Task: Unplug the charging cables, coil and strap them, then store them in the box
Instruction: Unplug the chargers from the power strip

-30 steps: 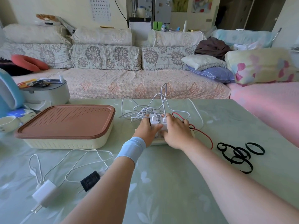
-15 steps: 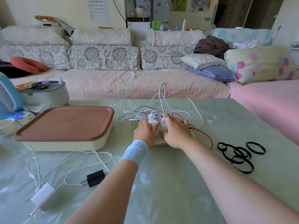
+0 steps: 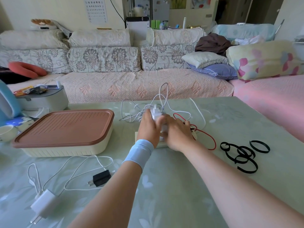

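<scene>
My left hand point(image 3: 148, 127) grips a white charger plug point(image 3: 155, 113), lifted a little above the white power strip point(image 3: 162, 144) at the table's middle. My right hand point(image 3: 178, 133) presses down on the strip and hides most of it. A tangle of white cables point(image 3: 156, 104) rises behind the hands, and a red cable point(image 3: 211, 137) loops to the right. The storage box point(image 3: 64, 150) with its brown lid shut stands to the left. Several black straps point(image 3: 241, 155) lie on the right.
Near the front left lie a white charger point(image 3: 43, 205) and a black plug point(image 3: 100, 178) with loose white cable. A grey appliance point(image 3: 42, 99) and a white bowl point(image 3: 6, 132) stand at the far left. A sofa runs behind the table.
My left hand has pulled the white plug up off the strip; it was seated in the strip before. My right hand stays pressed on the strip.
</scene>
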